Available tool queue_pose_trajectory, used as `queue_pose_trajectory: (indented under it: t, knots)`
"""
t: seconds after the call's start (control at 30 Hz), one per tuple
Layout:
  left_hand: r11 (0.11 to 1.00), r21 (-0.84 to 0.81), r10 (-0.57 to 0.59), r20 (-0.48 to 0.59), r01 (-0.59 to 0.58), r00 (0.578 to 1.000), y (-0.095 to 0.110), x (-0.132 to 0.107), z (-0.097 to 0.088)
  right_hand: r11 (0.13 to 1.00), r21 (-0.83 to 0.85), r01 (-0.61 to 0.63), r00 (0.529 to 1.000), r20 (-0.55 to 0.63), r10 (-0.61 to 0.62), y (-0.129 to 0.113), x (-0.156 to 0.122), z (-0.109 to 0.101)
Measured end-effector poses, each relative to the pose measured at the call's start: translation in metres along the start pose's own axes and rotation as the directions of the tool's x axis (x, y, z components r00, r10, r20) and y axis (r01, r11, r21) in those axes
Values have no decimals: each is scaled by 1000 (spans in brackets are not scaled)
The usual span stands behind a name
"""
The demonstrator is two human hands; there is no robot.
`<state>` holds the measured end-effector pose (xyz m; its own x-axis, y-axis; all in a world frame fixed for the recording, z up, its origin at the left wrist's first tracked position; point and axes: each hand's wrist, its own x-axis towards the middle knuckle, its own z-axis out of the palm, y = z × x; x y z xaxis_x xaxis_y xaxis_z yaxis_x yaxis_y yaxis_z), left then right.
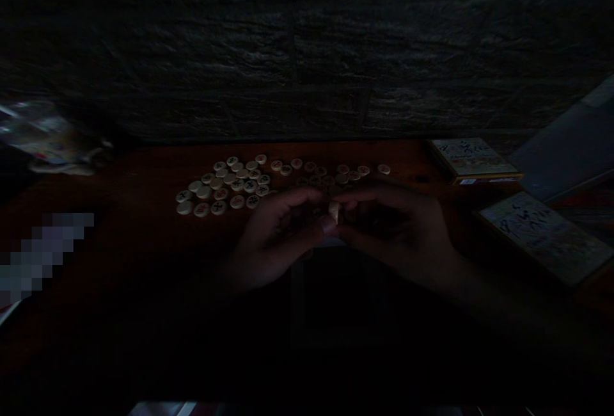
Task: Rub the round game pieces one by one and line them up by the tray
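Dim light covers the scene. My left hand [275, 237] and my right hand [400, 227] meet in the middle, fingers curled and thumbs forward. Between their fingertips they pinch a pale round Chinese chess piece [334, 212], turned on its edge; its face is hardly readable. Beyond my left hand, several more Chinese chess pieces [219, 194] lie loose on the wooden table [148, 192], marked with red or black characters, some blank side up. Others behind my fingers are partly hidden. Below my hands, a dark rectangular shape [336, 294] is too dim to name.
Two flat printed boxes, one at the back [472, 159] and one nearer [542, 233], lie to the right. A plastic-wrapped bundle [52, 137] sits at the far left. A rough stone wall [307, 51] rises along the table's back edge.
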<state>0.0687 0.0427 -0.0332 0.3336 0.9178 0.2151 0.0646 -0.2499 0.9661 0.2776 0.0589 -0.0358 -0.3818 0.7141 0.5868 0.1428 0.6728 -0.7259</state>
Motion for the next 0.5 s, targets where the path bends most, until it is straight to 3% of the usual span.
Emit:
queue_pose_trajectory:
  t: [0.5]
  knots:
    - [1000, 4, 10, -2, -10, 1000, 0, 2, 1, 1000, -16, -18, 1000, -7, 18, 0, -1, 1]
